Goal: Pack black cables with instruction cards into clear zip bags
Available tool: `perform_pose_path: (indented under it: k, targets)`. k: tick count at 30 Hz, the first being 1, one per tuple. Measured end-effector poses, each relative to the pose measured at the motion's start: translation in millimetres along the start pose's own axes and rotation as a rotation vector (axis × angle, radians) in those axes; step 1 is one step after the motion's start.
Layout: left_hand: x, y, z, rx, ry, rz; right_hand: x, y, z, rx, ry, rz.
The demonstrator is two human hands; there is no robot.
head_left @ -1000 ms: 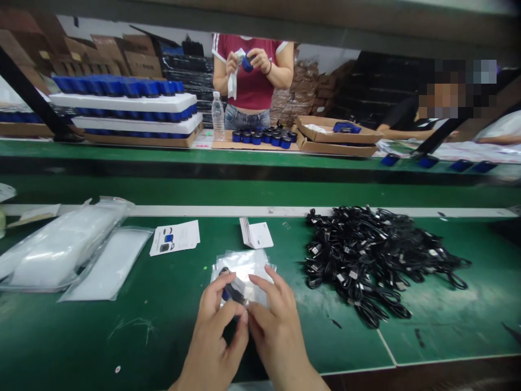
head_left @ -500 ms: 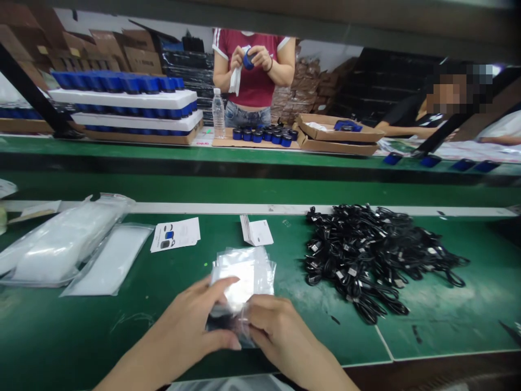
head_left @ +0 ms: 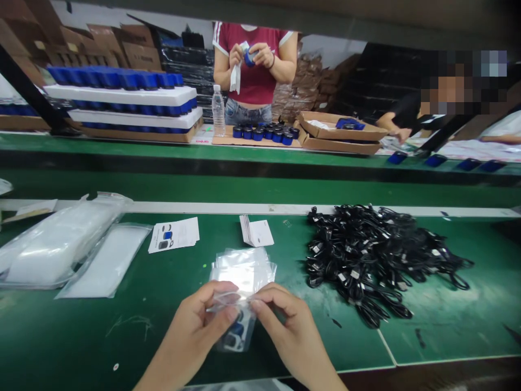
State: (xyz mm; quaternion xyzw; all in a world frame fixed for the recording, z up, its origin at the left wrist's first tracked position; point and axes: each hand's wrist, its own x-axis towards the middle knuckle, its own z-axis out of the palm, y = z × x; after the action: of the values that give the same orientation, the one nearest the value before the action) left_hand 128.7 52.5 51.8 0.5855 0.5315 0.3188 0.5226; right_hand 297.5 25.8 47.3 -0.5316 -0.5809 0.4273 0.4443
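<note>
Between both hands is a clear plastic bag (head_left: 240, 332) with a printed leaflet inside, its pictures facing up. My left hand (head_left: 203, 320) pinches the bag's upper edge between thumb and fingers. On the other side of that edge, my right hand (head_left: 283, 312) grips it with thumb and forefinger. Just beyond the fingers lies a stack of clear bags (head_left: 244, 266). Past it stand small folded white booklets (head_left: 260, 233). A pile of printed leaflets (head_left: 174, 234) rests to the left. Anything else within the held bag is hidden.
Coiled black cables (head_left: 366, 255) form a large heap on the right. Packs of clear bags (head_left: 87, 266) lie at the left. Across the green bench (head_left: 134, 331), a raised shelf holds trays of blue items (head_left: 122, 96) and a bottle (head_left: 218, 111). Two co-workers are behind it.
My hands have drawn to the bag's top edge, both now pinching it. The leaflet's printed pictures have come into view inside the bag. The co-worker at right has shifted an arm.
</note>
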Motion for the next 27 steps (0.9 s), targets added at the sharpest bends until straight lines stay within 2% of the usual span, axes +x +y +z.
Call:
perform_pose_path:
  k: [2, 11, 16, 20, 23, 27]
  targets:
    - [0, -2, -3.3, 0.012, -0.002, 0.006, 1, 1, -2, 0.006, 0.002, -0.011]
    - [2, -15, -9.8, 0.123, -0.156, 0.018, 3, 2, -5, 0.037, 0.076, -0.004]
    - [-1, -14, -8.2, 0.283, -0.073, 0.145, 3, 2, -3, 0.020, 0.083, -0.059]
    - [-4, -13, -9.0, 0.373, -0.003, 0.254, 3, 2, -5, 0.013, 0.037, -0.028]
    - [-5, -14, -8.9, 0.309, -0.005, 0.252, 3, 2, -5, 0.029, 0.049, -0.032]
    - [-3, -17, 2.4, 0.043, -0.135, 0.147, 4, 2, 4, 0.142, 0.170, -0.061]
